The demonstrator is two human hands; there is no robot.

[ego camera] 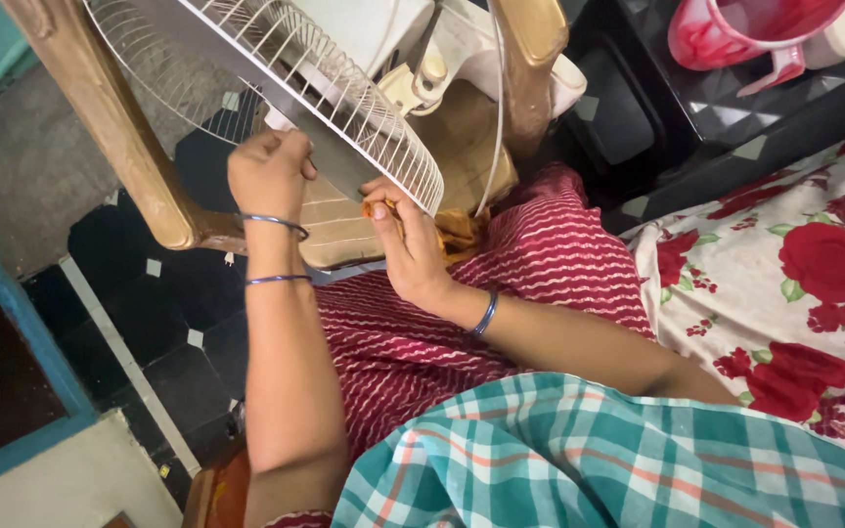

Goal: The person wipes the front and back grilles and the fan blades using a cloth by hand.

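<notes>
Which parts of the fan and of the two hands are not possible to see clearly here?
Head view only:
- Fan grille: top cut off by the frame edge.
- Orange thing in the right hand: mostly hidden by fingers and grille.
- Left hand: fingertips hidden behind the grille rim.

Wearer's kit as I see it from the head cam: bare forearms, bangles, patterned cloth.

Left hand (268, 171): I count two thin metal bangles, blue-grey, one at the wrist (276, 223), one a little further up the forearm (278, 280). Right hand (408, 244): one thin blue bangle (486, 315) at the wrist. No sleeves visible on either forearm. Lap garment (501, 284) is maroon-red with fine wavy pale stripes running across in rows. Nearest the camera I get a teal-and-white checked cloth (599, 460) with thin orange-red lines through the plaid. No rings or watch that I can make out.
</notes>
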